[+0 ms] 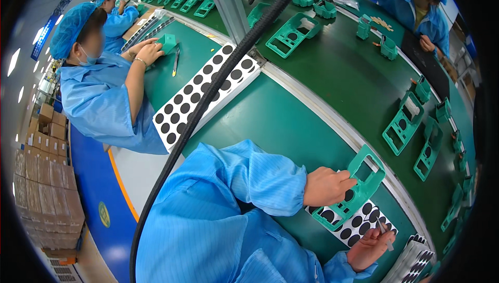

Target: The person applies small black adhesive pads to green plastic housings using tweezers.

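Note:
My left hand (327,187) is closed on the edge of a green plastic housing (375,185) with a large rectangular opening and a round hole. The housing is tilted above a white sheet of round black stickers (356,222) on the green worktable (291,116). Over the right end of that sheet, my right hand (370,246) grips metal tweezers (385,234) between its fingers. The tweezer tips reach the stickers; whether one is caught between them I cannot make out.
A stack of sticker sheets (408,262) lies right of my right hand. Beyond a metal rail (332,111), more green housings (293,33) sit on a dark green belt. A co-worker (104,85) works at left beside a larger sticker stack (208,90). A black cable (208,96) crosses in front.

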The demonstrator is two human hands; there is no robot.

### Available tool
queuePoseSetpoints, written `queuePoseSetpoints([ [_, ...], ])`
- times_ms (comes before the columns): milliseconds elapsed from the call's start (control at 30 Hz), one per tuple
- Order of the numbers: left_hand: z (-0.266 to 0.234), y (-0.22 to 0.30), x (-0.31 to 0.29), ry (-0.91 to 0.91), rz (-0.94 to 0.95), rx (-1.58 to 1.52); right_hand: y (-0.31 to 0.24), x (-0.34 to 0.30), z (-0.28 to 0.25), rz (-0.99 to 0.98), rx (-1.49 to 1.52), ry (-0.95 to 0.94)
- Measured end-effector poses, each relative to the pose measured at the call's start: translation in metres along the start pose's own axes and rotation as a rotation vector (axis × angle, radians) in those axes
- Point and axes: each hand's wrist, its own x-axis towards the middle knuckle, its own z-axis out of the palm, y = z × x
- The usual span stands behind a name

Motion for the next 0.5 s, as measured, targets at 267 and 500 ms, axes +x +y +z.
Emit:
queuePoseSetpoints([
  [267,-0.025,0.006,0.007,-0.115,0.119,0.0,-0.006,-0.019,0.024,-0.117,-0.247,0.191],
  [500,-0.03,-0.003,-0.003,-0.338,0.277,0.072,0.022,-0.024,0.032,-0.198,-0.168,0.193],
])
